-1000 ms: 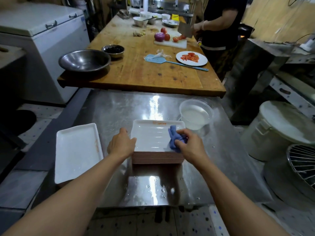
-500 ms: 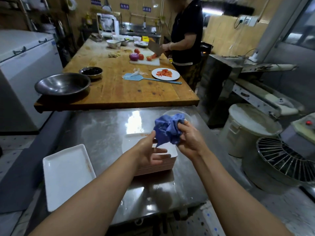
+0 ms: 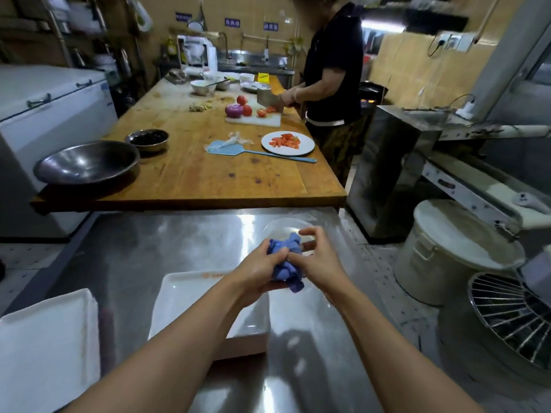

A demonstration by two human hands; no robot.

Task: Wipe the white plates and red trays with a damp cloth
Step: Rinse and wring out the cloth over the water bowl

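Observation:
Both my hands hold a crumpled blue cloth [image 3: 285,263] in the air above the steel counter [image 3: 149,251]. My left hand [image 3: 258,271] grips its lower left part. My right hand [image 3: 317,260] pinches its right side with some fingers spread. Below my left forearm a stack of white rectangular plates [image 3: 190,302] rests on the counter. A second white plate [image 3: 47,347] lies at the near left edge. Just beyond my hands stands a clear plastic bowl of water [image 3: 283,226], partly hidden by them.
A wooden table [image 3: 208,174] abuts the counter's far side, carrying a steel bowl [image 3: 86,162], a blue spatula [image 3: 235,150] and a plate of chopped tomato [image 3: 287,143]. A person in black [image 3: 331,70] cuts there. A lidded white bucket [image 3: 456,248] and wire rack [image 3: 512,314] sit at right.
My right hand lifted the cloth off the top plate, my left hand left the plate's edge and joined it, and both now bunch the cloth near the water bowl. My head tilted up.

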